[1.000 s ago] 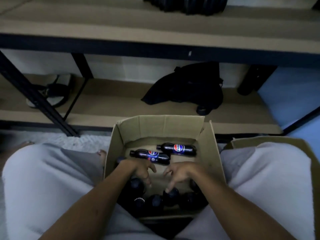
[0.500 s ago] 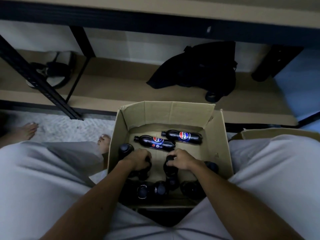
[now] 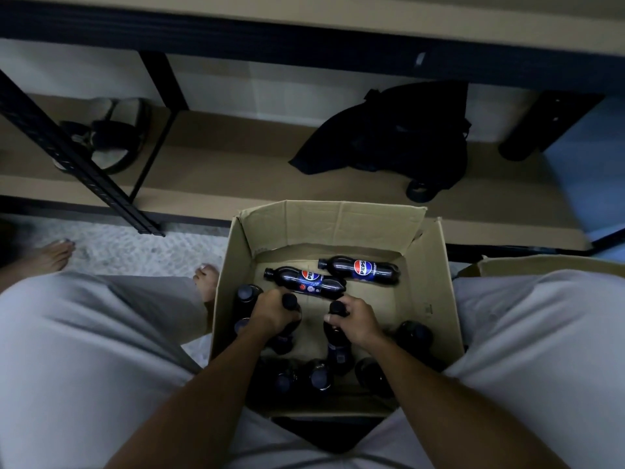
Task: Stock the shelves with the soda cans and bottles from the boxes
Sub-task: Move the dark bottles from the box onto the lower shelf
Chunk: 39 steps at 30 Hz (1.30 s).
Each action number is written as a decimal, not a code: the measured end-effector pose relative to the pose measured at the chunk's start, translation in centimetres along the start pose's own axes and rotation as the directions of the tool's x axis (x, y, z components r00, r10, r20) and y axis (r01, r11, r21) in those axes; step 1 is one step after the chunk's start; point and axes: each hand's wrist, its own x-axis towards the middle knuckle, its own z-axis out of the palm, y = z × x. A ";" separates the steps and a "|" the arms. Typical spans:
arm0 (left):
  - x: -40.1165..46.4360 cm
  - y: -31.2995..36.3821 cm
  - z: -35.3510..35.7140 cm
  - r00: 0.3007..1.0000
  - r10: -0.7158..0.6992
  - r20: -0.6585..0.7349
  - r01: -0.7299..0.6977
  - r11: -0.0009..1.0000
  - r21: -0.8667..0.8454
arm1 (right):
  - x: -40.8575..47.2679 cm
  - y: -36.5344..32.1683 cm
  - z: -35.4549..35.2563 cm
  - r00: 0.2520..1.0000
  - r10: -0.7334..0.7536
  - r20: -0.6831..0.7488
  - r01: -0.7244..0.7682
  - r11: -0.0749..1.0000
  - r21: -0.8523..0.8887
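Head view: bottle necks point(image 3: 290, 302) inside each grip

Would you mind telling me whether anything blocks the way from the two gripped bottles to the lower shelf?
Only the box's far wall stands between them and the lower shelf; once lifted over it, bare board lies between the sandals and the black bag.

One head-worn, wide-angle view looks steeply down and forward. A cardboard box point(image 3: 338, 228) sits close below, low shelf point(image 3: 236, 157) beyond.
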 end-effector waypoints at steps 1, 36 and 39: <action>-0.1 0.0 0.1 1.000 -0.004 -0.016 0.004 1.000 -0.021 | -0.1 0.0 -0.1 1.000 -0.007 0.014 0.007 1.000 0.023; -8.5 17.7 -28.7 0.565 0.411 -0.716 -0.818 0.162 -0.552 | -9.5 -35.4 -14.4 0.558 -0.687 -0.466 0.822 0.382 0.422; -9.7 21.0 -33.6 0.496 0.418 -0.761 -0.860 0.116 -0.497 | -10.4 -40.3 -16.5 0.468 -0.714 -0.520 0.876 0.296 0.381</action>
